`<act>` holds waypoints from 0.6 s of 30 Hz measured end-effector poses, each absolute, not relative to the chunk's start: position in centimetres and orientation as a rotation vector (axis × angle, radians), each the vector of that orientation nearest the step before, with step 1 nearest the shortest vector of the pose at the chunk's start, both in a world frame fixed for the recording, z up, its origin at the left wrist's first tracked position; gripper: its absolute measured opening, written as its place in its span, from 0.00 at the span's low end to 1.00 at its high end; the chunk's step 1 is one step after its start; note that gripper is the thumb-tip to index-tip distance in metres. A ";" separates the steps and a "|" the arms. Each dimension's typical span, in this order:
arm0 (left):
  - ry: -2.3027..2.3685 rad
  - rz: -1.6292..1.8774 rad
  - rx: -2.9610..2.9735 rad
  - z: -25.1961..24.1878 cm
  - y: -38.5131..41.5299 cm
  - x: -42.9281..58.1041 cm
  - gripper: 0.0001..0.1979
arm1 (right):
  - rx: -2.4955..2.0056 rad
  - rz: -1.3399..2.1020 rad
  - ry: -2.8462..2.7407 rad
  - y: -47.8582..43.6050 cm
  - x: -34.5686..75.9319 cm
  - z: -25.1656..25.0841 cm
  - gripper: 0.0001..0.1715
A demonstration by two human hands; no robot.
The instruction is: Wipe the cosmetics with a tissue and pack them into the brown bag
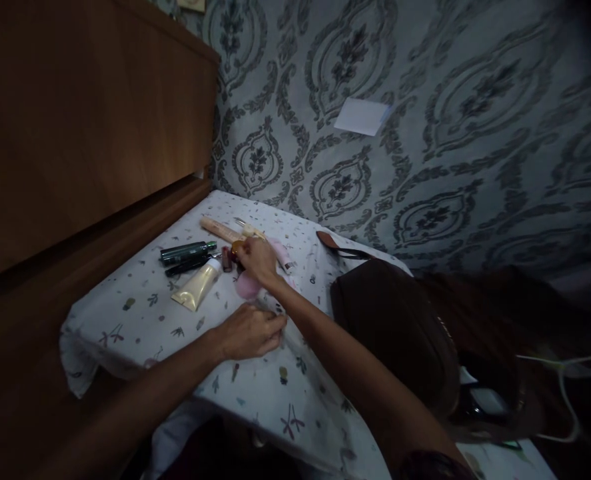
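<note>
My right hand (259, 261) reaches over the cluster of cosmetics, its fingers closed on a small amber-coloured rounded item (236, 247). Close to it lie a small dark red container (226, 259), a flat pink round piece (247, 285) and a pink tube (280, 255). Nearer to me, my left hand (252, 331) rests low over the cloth with fingers curled together; whatever they may hold is hidden. A cream squeeze tube (198, 285) with a white cap, a dark green tube (186, 253), a black slim pen-like item (190, 265) and a peach tube (220, 230) lie to the left.
A patterned white cloth (140, 313) covers the table. At the right stands an open dark brown bag (385, 327) with a strap (328, 241) behind it. A wooden cabinet (95, 120) borders the left, and a patterned wall (275, 153) rises behind.
</note>
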State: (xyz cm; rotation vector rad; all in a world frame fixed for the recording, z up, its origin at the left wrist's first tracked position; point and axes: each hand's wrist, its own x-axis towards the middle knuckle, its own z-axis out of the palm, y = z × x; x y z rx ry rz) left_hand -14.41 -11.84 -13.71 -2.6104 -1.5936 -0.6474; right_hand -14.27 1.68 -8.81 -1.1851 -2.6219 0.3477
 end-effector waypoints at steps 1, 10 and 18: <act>-1.580 -0.658 -2.607 -13.7 -11.9 -14.4 0.03 | -1.259 0.369 -2.566 2.4 -14.0 -8.8 0.18; -1.614 -0.590 -2.617 -13.1 -11.9 -14.2 0.03 | -1.477 0.632 -2.417 6.5 -13.0 -11.4 0.25; -1.605 -0.603 -2.604 -13.2 -11.9 -14.4 0.03 | -1.404 0.910 -2.138 8.4 -13.2 -12.6 0.17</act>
